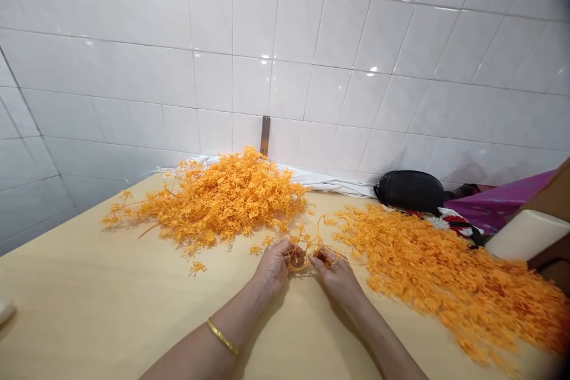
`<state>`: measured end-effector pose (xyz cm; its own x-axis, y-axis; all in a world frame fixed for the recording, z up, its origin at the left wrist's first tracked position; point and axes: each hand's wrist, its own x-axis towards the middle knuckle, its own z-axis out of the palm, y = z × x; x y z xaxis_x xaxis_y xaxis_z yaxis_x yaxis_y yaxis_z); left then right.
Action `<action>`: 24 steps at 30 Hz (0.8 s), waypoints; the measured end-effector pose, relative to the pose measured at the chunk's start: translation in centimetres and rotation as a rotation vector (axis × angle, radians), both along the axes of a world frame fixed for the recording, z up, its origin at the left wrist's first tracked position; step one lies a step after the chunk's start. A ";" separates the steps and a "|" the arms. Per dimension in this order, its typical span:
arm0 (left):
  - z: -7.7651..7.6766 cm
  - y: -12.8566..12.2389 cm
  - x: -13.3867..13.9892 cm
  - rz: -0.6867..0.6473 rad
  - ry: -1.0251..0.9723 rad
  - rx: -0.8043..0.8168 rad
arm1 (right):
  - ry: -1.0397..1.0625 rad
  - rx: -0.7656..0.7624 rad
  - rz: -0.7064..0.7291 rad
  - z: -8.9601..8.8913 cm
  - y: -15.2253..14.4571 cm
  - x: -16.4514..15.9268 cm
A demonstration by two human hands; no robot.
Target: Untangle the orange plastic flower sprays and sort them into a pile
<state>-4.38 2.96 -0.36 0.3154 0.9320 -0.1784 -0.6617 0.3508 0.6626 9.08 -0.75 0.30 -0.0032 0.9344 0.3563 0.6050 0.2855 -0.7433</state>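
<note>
Near the middle of the table, my left hand (276, 262) pinches thin orange artificial flower stems (295, 258). Close on its right, my right hand (335, 273) has thumb and fingers closed on more of the same orange sprigs. Thin strands loop between the two hands, just above the tabletop; which strand belongs to which hand I cannot tell. A tall heap of orange artificial flowers (236, 196) lies beyond my left hand. To the right of my right hand spreads a longer, flatter heap of orange pieces (445, 261).
The pale wooden table (133, 309) meets a white tiled wall. A black pouch (409, 190), purple cloth (503, 205) and white cylinder (528, 234) stand at the back right. White cloth (329, 181) runs along the far edge. A loose flower (197, 268) lies left.
</note>
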 end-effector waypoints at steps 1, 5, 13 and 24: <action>-0.1 0.0 0.1 0.007 0.007 0.019 | -0.009 0.007 -0.010 -0.3 0.1 0.0; -0.2 -0.1 0.2 -0.004 0.015 0.056 | -0.081 0.020 -0.047 -1.1 0.8 0.1; -0.1 0.0 -0.1 -0.018 0.025 0.056 | -0.239 -0.043 -0.173 -0.8 0.8 0.3; 0.1 0.4 -1.0 0.021 0.089 0.065 | -0.381 0.056 -0.660 -0.5 0.6 4.6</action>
